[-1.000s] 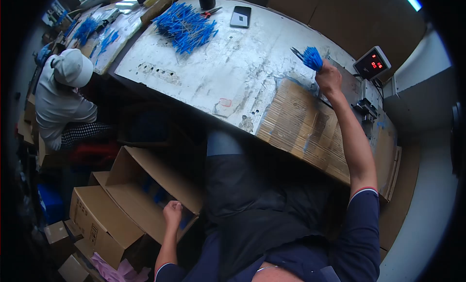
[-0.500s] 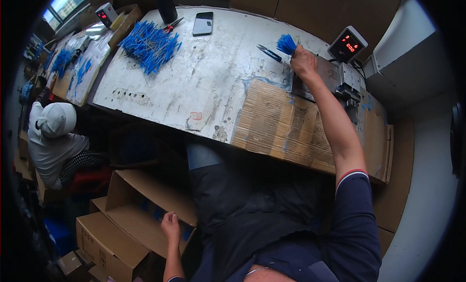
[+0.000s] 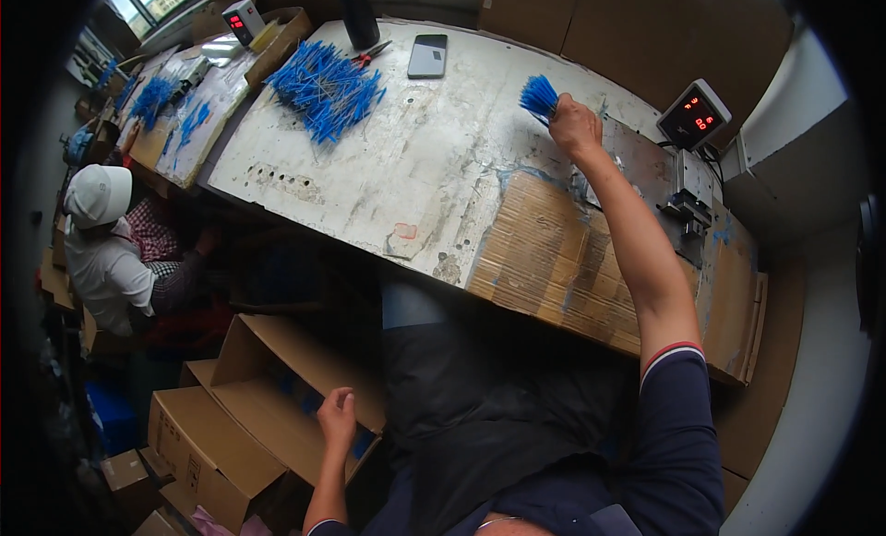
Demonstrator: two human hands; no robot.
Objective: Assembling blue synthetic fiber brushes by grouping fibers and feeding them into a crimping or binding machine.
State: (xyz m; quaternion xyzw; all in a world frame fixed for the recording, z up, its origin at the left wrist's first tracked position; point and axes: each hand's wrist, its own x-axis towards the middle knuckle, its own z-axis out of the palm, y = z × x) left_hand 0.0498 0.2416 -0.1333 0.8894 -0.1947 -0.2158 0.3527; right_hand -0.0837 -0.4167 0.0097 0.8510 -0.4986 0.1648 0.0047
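My right hand (image 3: 574,128) is stretched far out over the worn white table (image 3: 369,185) and is closed around a bundle of blue sticks (image 3: 538,96), held above the tabletop. Far below the table, my left hand (image 3: 337,416) hangs over an open cardboard box (image 3: 277,397) on the floor, fingers loosely apart, holding nothing that I can see. A big loose pile of blue sticks (image 3: 325,89) lies at the table's far left.
A small scale with a red display (image 3: 694,118) stands at the far right, by a metal fixture (image 3: 688,208). A phone (image 3: 428,55), scissors (image 3: 369,52) and a dark bottle (image 3: 358,13) sit at the back. A person in a white cap (image 3: 101,231) sits left. Corrugated cardboard (image 3: 554,259) covers the near right.
My right hand has carried the blue bundle leftward, away from the scale and over the white tabletop. My left hand stays at the box on the floor.
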